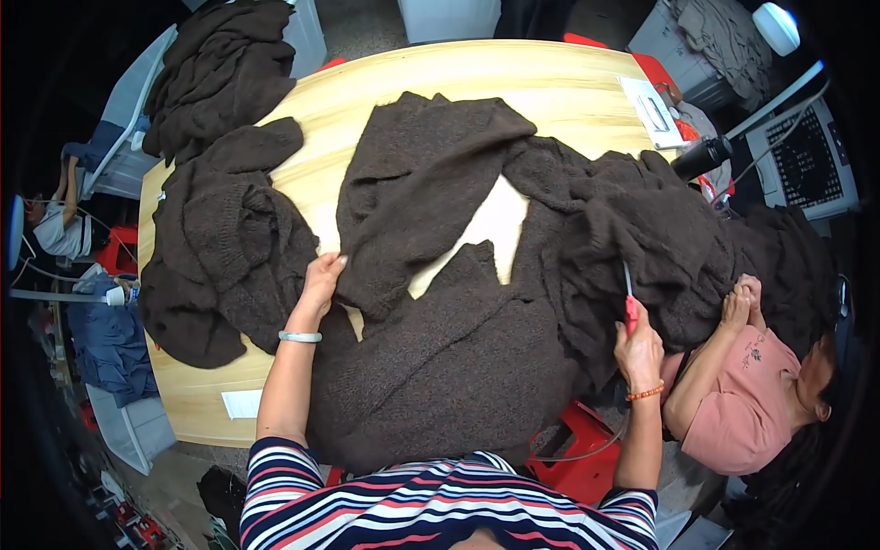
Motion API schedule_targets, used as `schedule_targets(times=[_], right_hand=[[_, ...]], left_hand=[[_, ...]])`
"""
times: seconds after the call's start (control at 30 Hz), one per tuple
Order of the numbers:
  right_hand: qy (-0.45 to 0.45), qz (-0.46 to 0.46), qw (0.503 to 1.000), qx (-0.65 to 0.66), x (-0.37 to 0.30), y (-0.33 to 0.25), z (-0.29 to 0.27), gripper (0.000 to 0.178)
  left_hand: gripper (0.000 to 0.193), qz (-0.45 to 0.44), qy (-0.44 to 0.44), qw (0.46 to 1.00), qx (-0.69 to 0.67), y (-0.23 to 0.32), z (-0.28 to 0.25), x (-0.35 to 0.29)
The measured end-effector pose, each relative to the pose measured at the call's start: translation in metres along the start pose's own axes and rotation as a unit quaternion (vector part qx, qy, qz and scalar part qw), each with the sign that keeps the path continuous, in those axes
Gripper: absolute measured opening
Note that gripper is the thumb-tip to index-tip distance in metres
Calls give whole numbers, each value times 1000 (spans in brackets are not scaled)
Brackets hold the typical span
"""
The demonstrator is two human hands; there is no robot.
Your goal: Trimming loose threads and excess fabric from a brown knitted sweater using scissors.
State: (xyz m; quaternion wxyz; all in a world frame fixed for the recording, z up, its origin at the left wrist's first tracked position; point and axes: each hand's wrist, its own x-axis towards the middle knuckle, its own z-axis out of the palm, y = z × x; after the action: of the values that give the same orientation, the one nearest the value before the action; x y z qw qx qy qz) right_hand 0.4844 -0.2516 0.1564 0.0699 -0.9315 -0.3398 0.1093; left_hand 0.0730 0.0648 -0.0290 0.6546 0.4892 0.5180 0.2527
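A dark brown knitted sweater [440,367] spreads from my lap onto the table, one sleeve [426,183] stretching away from me. My left hand [322,280], with a pale bangle at the wrist, is closed on the edge of this sweater at the left. In my right hand [639,348], a pair of red-handled scissors [630,307] points away from me, its slim metal blade over more brown knitwear [632,211]. The grip hides most of the handle. An orange bead bracelet circles that wrist.
The wooden table [550,82] carries more brown knit garments [225,238] at the left and a heap [220,69] at the far left. A black bottle [701,158] stands at the right. A co-worker in a pink top [742,403] handles brown knitwear close by my right.
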Motion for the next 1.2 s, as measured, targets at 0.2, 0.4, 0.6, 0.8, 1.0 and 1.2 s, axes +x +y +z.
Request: schedule_targets(times=[0.2, 0.4, 0.6, 0.8, 1.0, 1.2], right_hand=[[-25, 49, 997, -51, -31, 14, -9, 48], [11, 48, 997, -59, -69, -6, -30, 44], [50, 40, 998, -30, -87, 3, -34, 42], [-6, -15, 1000, 2, -80, -8, -23, 41], [-18, -86, 996, 35, -64, -25, -15, 40], [-48, -101, 993, 30, -50, -31, 2, 38]], left_hand=[[54, 309, 207, 847, 379, 8, 41, -42], [70, 383, -168, 655, 629, 28, 88, -44], [43, 311, -115, 690, 643, 30, 88, -3], [26, 143, -32, 986, -76, 107, 68, 12], [31, 201, 73, 971, 111, 59, -32, -5], [38, 384, 153, 790, 453, 34, 10, -65]])
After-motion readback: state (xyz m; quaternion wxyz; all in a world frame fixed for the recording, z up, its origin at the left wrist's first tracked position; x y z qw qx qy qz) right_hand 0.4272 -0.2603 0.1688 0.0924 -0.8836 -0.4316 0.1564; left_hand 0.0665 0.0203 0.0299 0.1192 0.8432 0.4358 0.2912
